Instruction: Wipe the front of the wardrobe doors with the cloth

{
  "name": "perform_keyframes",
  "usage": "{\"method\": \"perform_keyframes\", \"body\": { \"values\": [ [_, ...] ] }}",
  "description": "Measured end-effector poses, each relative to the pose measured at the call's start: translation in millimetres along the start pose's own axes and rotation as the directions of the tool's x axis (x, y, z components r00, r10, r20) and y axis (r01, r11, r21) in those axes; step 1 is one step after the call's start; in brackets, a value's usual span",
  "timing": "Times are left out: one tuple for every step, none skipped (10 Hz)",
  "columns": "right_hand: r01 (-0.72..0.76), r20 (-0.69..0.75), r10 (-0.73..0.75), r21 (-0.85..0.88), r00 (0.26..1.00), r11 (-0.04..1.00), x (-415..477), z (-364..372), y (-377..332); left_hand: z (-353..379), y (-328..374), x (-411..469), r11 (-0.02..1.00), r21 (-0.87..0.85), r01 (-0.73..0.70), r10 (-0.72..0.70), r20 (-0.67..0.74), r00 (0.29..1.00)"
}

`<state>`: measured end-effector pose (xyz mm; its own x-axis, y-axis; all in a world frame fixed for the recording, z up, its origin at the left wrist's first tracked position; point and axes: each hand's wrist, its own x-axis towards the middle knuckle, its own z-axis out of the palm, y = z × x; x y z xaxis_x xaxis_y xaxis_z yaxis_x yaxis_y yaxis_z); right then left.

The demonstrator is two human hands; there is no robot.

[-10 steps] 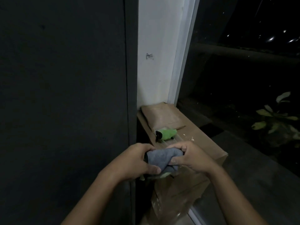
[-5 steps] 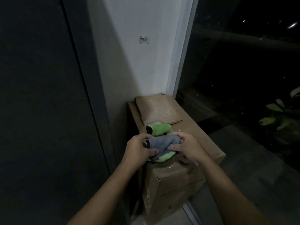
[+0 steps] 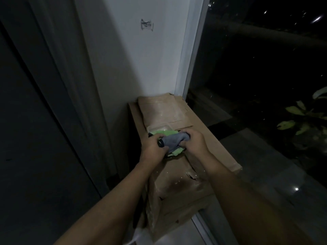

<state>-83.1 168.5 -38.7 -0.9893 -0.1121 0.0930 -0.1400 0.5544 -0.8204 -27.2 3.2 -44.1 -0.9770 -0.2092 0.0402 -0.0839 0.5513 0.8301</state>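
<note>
A bunched grey cloth (image 3: 174, 140) with a green underside is held low over a cardboard box (image 3: 200, 131). My left hand (image 3: 153, 150) grips its left end with curled fingers. My right hand (image 3: 195, 143) grips its right end. The dark wardrobe door (image 3: 31, 121) fills the left side of the view, with its lighter edge (image 3: 70, 85) running diagonally beside the white wall. Neither hand touches the door.
A green cloth (image 3: 164, 132) lies on a clear plastic tray (image 3: 159, 127) on the box, just behind my hands. A brown paper bag (image 3: 161, 108) lies further back. A white wall (image 3: 141, 59) stands behind, a dark window (image 3: 265, 59) on the right.
My view has swung right, so the wardrobe door takes up less of the frame. Both hands have carried the grey cloth down onto the box, close to the green cloth.
</note>
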Motion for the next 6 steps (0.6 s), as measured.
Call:
{"method": "perform_keyframes", "body": {
  "values": [
    [0.031,-0.034,-0.034,-0.094,0.999,0.995,-1.4,8.7,7.5,1.1,-12.9,0.6,0.983,0.180,-0.034,0.024,0.057,0.998],
    [-0.004,-0.028,-0.002,-0.239,1.000,0.971,-7.2,16.0,11.4,0.0,-14.9,-2.7,0.954,0.286,-0.093,0.050,0.153,0.987],
    [-0.049,-0.028,0.042,-0.375,0.999,0.926,-13.0,20.3,10.2,-0.4,-11.9,-7.1,0.888,0.445,-0.120,-0.025,0.308,0.951],
    [-0.113,0.020,0.152,-0.571,0.988,0.813,-21.0,16.7,-4.3,-8.7,-3.4,-19.6,0.857,0.513,-0.040,-0.176,0.365,0.914],
    [-0.109,0.124,0.226,-0.598,0.966,0.794,-29.9,13.1,-16.8,-20.3,2.2,-32.0,0.891,0.453,-0.018,-0.149,0.330,0.932],
    [-0.087,0.108,0.181,-0.573,0.978,0.815,-40.0,11.3,-28.2,-37.2,1.3,-40.0,0.943,0.333,-0.020,-0.089,0.307,0.947]
  ]
}}
